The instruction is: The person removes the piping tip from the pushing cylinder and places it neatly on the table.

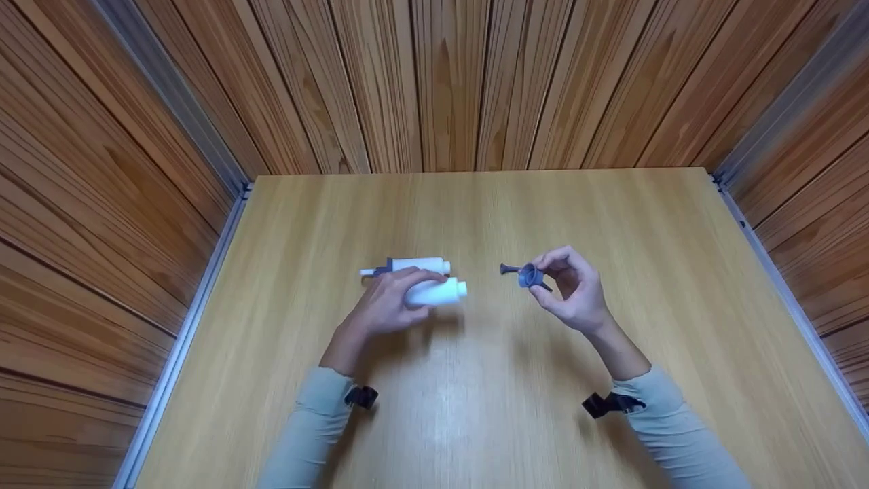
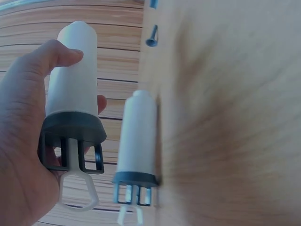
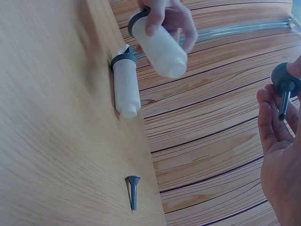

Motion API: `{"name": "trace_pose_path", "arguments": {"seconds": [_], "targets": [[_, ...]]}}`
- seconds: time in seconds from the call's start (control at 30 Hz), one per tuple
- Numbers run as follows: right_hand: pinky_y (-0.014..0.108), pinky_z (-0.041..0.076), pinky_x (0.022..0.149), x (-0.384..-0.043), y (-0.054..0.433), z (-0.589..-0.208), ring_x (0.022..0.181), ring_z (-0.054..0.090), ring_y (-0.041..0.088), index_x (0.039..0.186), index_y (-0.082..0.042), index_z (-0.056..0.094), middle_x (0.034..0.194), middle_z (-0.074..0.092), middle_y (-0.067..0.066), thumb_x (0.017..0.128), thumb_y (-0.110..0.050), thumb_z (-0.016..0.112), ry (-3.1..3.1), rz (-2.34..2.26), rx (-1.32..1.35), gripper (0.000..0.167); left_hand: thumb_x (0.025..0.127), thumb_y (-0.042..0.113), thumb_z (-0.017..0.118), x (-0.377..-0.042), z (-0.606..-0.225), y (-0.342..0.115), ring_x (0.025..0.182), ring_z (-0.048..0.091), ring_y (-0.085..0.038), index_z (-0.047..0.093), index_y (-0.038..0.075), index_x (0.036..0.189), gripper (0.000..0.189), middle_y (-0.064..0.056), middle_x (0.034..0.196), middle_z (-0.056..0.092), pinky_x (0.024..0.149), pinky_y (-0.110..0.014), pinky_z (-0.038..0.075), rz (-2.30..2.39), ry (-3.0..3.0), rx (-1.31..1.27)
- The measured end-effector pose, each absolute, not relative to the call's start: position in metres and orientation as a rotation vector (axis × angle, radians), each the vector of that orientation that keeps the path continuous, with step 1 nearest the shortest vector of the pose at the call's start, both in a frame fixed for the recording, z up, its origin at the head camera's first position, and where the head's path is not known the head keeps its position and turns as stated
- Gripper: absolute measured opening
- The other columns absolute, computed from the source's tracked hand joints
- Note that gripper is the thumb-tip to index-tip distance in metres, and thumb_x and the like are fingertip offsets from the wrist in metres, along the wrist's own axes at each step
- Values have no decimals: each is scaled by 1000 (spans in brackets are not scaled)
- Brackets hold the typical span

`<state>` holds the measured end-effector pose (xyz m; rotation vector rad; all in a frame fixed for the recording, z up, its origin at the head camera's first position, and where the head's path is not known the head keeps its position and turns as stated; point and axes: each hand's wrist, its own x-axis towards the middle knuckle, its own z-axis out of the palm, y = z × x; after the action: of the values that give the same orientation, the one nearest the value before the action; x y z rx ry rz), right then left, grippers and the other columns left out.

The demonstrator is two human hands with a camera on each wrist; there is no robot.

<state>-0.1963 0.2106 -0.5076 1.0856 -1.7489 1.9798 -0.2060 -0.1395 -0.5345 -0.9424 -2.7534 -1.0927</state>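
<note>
My left hand [image 1: 390,304] grips a white plunger syringe [image 1: 438,292], held tilted above the table. In the left wrist view its dark collar [image 2: 74,127] has finger loops, and a pale pull ring [image 2: 80,190] sticks out behind. A second, matching syringe [image 1: 421,264] lies on the table just beyond. My right hand [image 1: 577,293] pinches a blue-grey nozzle cap [image 1: 529,275] between thumb and fingers, its round hollow side showing in the head view. From the right wrist, a thin spout [image 3: 284,106] shows on that cap.
A small funnel-shaped nozzle [image 3: 134,190] lies on the wooden table [image 1: 441,421], just left of the right hand in the head view. Wood-panelled walls [image 1: 448,81] stand behind and at both sides, with metal rails [image 1: 183,326] along the table's side edges.
</note>
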Motion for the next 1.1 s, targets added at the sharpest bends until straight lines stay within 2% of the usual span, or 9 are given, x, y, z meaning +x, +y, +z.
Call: {"name": "trace_pose_path", "arguments": {"seconds": [0.1,0.37,0.57,0.9,1.1], "targets": [[21,64,99,-195,211,-507,108,78,6,107,26,48,118,79,-5,79,29,66,-1759,1983,1068,33,95,14,84,-207,-541,-142,121,77,-38,75,17,138,44,-16,139,79,107,-62,63,-1088,-2757,-942],[22,64,100,-194,211,-507,109,78,7,108,27,48,119,78,-4,80,28,67,-1773,1974,1069,34,98,15,86,-209,-552,-150,136,72,-38,74,22,142,46,-12,146,76,122,-66,54,-1121,-2855,-878],[22,64,100,-194,210,-508,109,77,8,108,27,48,120,77,-4,81,28,67,-1756,1988,1067,34,97,13,87,-210,-556,-154,136,71,-39,75,21,141,46,-15,149,75,120,-64,55,-1088,-2909,-855],[22,65,100,-192,206,-510,109,78,7,111,28,50,120,79,-4,84,25,70,-1721,2011,1062,34,96,10,87,-213,-562,-157,133,73,-36,76,19,138,44,-14,143,77,116,-60,57,-1072,-2913,-863],[22,65,99,-191,204,-512,109,78,7,112,29,55,120,81,-4,85,23,73,-1692,2019,1048,33,96,10,86,-213,-563,-158,131,73,-35,76,19,137,43,-14,144,77,117,-60,57,-1082,-2933,-844]]}}
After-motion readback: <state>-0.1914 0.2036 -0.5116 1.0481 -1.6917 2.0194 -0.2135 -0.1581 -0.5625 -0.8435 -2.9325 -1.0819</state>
